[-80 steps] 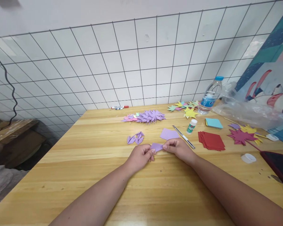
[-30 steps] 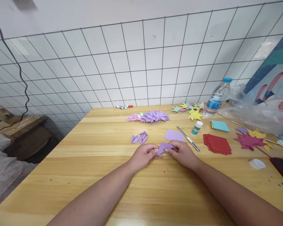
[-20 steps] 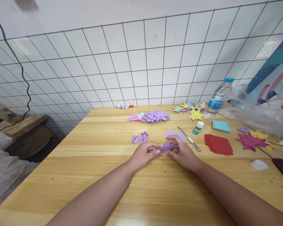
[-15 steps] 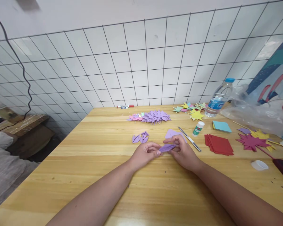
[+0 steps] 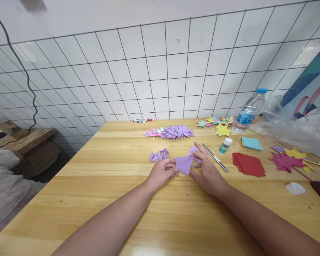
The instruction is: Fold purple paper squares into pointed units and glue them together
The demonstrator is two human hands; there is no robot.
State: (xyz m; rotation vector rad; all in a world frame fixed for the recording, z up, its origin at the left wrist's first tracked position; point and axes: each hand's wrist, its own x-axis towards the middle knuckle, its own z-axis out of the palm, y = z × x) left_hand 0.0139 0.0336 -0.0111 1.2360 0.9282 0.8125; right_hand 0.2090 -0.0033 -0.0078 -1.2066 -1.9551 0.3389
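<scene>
Two bare hands work above a pale wooden table (image 5: 165, 224), seen from the wearer's own viewpoint. Between them, near the middle of the view, is a small piece of purple paper (image 5: 184, 165), held up so that its flat face shows. The left hand (image 5: 161, 173) pinches the paper's left edge between thumb and fingers. The right hand (image 5: 210, 175) is spread, its thumb and fingers apart at the paper's right edge; whether they touch it cannot be told. Beyond the right hand, and partly hidden by it, lies a lighter purple sheet (image 5: 191, 151), with a slim cutter knife (image 5: 215, 158) slanting just beside it. Beyond the left hand sit a few folded purple pieces (image 5: 159, 155). Farther back is a heap of spiky purple paper shapes (image 5: 178, 132), with pink ones at its left end, and two pens (image 5: 142, 121) lie near the white tiled wall (image 5: 176, 73). To the right stand an upright glue stick (image 5: 225, 146) and, behind it, a water bottle (image 5: 248, 113) with a blue cap. Nearer are fanned red sheets (image 5: 250, 164) and a stack of light blue paper (image 5: 252, 143). At the far right are a dark pink paper star (image 5: 286, 162), a crumpled clear plastic bag (image 5: 290, 132) and a white ring (image 5: 295, 188).
</scene>
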